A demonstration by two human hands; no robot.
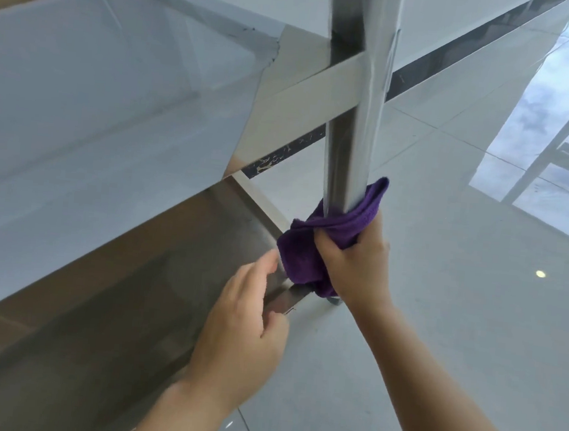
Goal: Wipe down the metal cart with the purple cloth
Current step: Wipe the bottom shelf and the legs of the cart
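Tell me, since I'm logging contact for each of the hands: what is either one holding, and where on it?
The right hand grips the purple cloth by its bunched middle, wrapped round the cart's upright post. The left hand holds nothing.

The right hand (355, 256) grips the purple cloth (311, 248) wrapped around the metal cart's upright post (353, 125); the left hand (243, 318) rests on the lower shelf's edge (282, 299).

Brushed metal cart (351, 125), fuzzy cloth (307, 251)
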